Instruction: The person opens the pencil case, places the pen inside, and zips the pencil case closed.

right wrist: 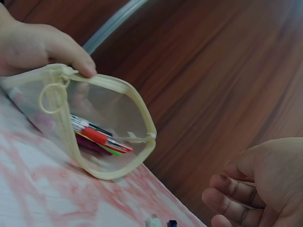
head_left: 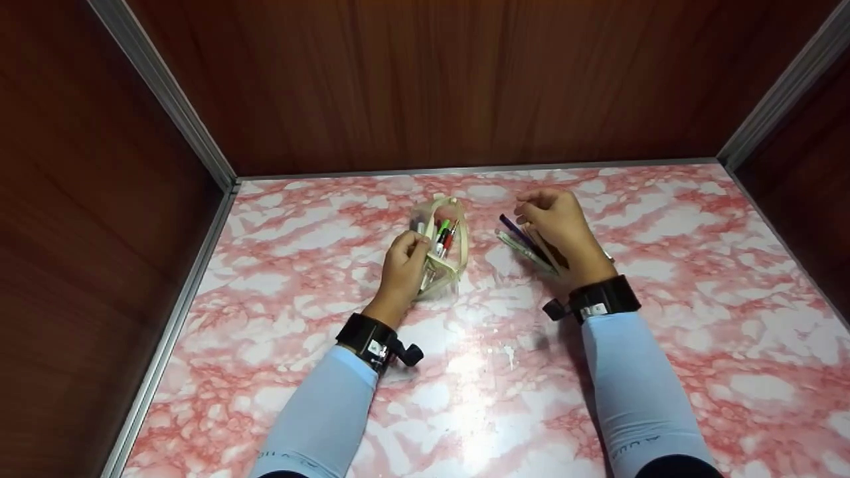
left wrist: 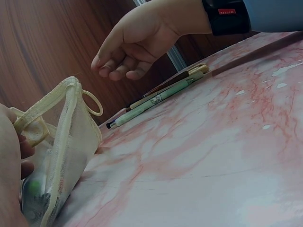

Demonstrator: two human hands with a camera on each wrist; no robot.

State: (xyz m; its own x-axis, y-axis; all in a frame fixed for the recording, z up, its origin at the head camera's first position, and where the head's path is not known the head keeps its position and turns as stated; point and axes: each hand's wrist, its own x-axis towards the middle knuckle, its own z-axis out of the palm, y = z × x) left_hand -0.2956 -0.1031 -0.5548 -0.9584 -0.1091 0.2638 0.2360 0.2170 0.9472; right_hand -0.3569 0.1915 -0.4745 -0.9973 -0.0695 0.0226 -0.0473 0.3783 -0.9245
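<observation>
A see-through mesh pencil pouch (head_left: 463, 247) with cream zip edging lies on the table, its mouth unzipped. My left hand (head_left: 402, 265) pinches the pouch's rim between thumb and fingers. Inside, a red-and-white pen (right wrist: 97, 135) and a green-capped pen (head_left: 443, 230) show among several others. To the right of the pouch, a pale green pen (left wrist: 158, 98) and a purple pen (head_left: 514, 227) lie beside slim brown and tan sticks, whose kind I cannot tell. Above these hovers my right hand (head_left: 558, 220), fingers loosely bent with nothing in them.
The table (head_left: 319, 332) has a red-and-white marbled top. Dark wood-grain panels (head_left: 425, 86) wall it in at the back and both sides, with metal strips (head_left: 179, 106) along the corners. Small white flakes (head_left: 509, 355) mark the tabletop in front of the pens.
</observation>
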